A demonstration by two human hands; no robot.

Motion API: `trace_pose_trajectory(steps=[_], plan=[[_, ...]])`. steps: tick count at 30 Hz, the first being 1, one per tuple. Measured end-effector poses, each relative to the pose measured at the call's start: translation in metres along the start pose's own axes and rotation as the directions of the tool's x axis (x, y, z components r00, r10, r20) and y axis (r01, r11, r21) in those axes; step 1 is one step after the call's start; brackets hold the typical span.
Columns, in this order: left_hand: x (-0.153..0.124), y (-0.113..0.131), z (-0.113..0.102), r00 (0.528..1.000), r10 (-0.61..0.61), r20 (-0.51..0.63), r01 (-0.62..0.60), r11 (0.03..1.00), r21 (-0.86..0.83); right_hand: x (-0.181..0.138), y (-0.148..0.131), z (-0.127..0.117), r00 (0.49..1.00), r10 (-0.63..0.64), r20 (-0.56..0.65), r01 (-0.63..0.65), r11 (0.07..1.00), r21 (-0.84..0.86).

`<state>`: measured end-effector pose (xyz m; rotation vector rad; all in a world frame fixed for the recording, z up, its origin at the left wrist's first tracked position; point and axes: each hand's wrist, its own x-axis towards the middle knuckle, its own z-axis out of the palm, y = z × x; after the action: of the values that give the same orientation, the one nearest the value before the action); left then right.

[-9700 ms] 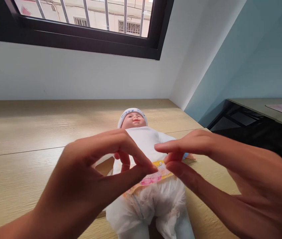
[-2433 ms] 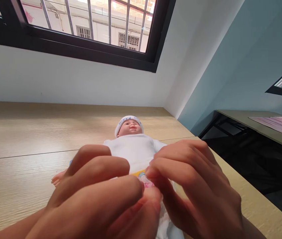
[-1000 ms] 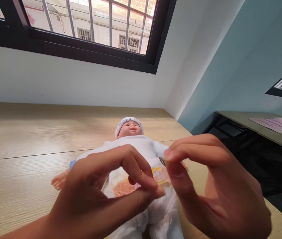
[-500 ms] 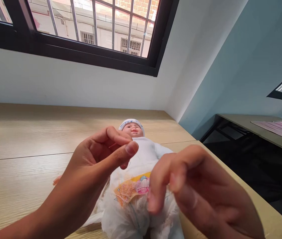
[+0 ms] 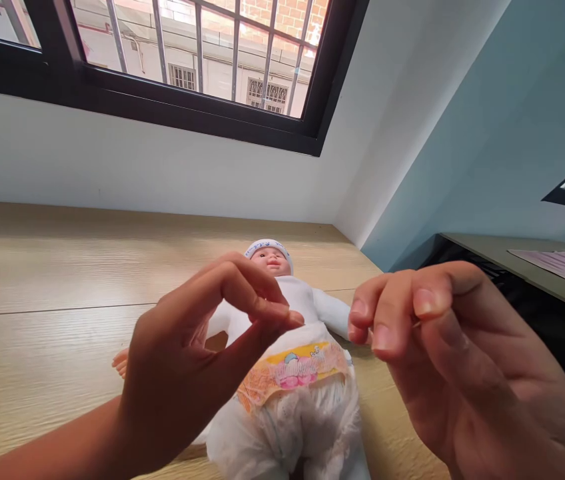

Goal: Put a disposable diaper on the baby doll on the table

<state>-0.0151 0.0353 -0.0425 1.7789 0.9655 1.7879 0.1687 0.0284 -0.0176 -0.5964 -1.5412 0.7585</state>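
A baby doll lies on its back, face up, on a pale wood-grain table, its head toward the wall. It wears a white headband with blue lettering too small to read, a white long-sleeved top and a puffy white disposable diaper. The diaper's waistband is printed in orange, yellow and pink, with a cartoon motif and tiny lettering on the yellow strip that cannot be read. The left hand hovers over the doll's chest, its thumb and forefinger closed in a pinch with nothing visible between them; whether it touches the top cannot be told. The right hand is beside the doll's arm, well apart from the left hand, its fingers curled closed; a thin pale sliver shows at its thumb, too small to identify. Behind the doll, a black-framed barred window is set in the white wall, and a second table to the right carries a pink sheet.
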Motion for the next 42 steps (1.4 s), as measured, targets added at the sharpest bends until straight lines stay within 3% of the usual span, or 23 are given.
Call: trace_pose_trajectory(steps=[6,11,14,17,21,23,26,31,35,40,42], plan=[[-0.004,0.003,0.002,0.998,0.062,0.01,-0.061,0.997,-0.055,-0.003,-0.002,-0.002,0.999,-0.024,0.035,0.026,0.997,-0.066],[-0.004,0.002,0.001,0.984,0.175,0.027,-0.175,0.985,-0.005,-0.008,-0.008,0.0,0.986,-0.044,0.159,0.021,0.99,0.141],[-0.001,0.006,-0.003,0.966,0.25,0.063,-0.254,0.965,0.065,-0.006,-0.008,0.0,0.985,-0.017,0.17,-0.019,0.978,0.207],[0.0,0.011,-0.006,0.934,0.336,0.118,-0.346,0.935,0.079,-0.002,-0.007,0.001,0.99,0.032,0.139,-0.043,0.996,0.081],[-0.008,0.012,-0.005,0.939,0.332,0.093,-0.337,0.94,0.045,0.003,-0.007,0.006,0.996,0.042,0.085,-0.033,0.994,-0.102],[-0.014,0.01,-0.002,0.959,0.279,0.055,-0.28,0.96,0.014,0.004,-0.006,0.008,0.996,0.035,0.087,-0.024,0.993,-0.12],[-0.017,0.009,0.003,0.993,0.102,0.051,-0.098,0.992,-0.075,0.001,-0.006,0.01,0.994,0.056,0.093,-0.046,0.993,-0.105],[-0.005,0.018,0.008,0.982,-0.136,0.13,0.165,0.954,-0.25,-0.007,-0.008,0.01,0.987,0.06,0.151,-0.076,0.992,0.102],[-0.001,0.022,0.009,0.945,-0.27,0.186,0.324,0.852,-0.412,-0.011,-0.003,0.014,0.977,0.029,0.213,-0.088,0.959,0.27],[-0.001,0.022,0.006,0.865,-0.356,0.355,0.502,0.596,-0.626,-0.015,0.007,0.022,0.977,0.055,0.207,-0.118,0.945,0.306],[-0.001,0.021,0.005,0.839,-0.376,0.394,0.544,0.547,-0.636,-0.018,0.009,0.023,0.975,0.096,0.201,-0.155,0.94,0.304]])
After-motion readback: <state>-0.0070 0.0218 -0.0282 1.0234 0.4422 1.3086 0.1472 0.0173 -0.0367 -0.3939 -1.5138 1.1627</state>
